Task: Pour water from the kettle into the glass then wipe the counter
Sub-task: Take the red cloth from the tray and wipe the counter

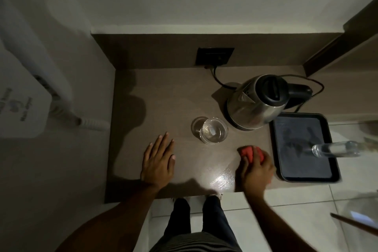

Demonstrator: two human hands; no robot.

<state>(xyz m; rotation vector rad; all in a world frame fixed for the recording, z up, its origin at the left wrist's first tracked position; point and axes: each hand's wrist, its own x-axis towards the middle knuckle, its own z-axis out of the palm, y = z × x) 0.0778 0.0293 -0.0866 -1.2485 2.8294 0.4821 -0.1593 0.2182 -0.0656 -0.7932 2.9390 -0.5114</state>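
Note:
A steel kettle point(255, 102) with a black lid and handle stands on its base at the back right of the brown counter point(163, 92). In front of it, to the left, a clear glass point(213, 132) holds water. My right hand point(255, 172) grips a red cloth point(248, 152) and presses it on the counter near the front right, blurred by motion. Flat on the counter to the left of the glass lies my left hand point(158, 161), palm down with fingers spread. A wet shine point(222, 179) shows between the two hands.
A black tray point(335, 176) sits at the counter's right end with a clear bottle point(335, 149) on it. The kettle's cord point(217, 80) runs to a wall socket point(214, 56) at the back. A white bag point(22, 96) hangs at left. Tiled floor lies below.

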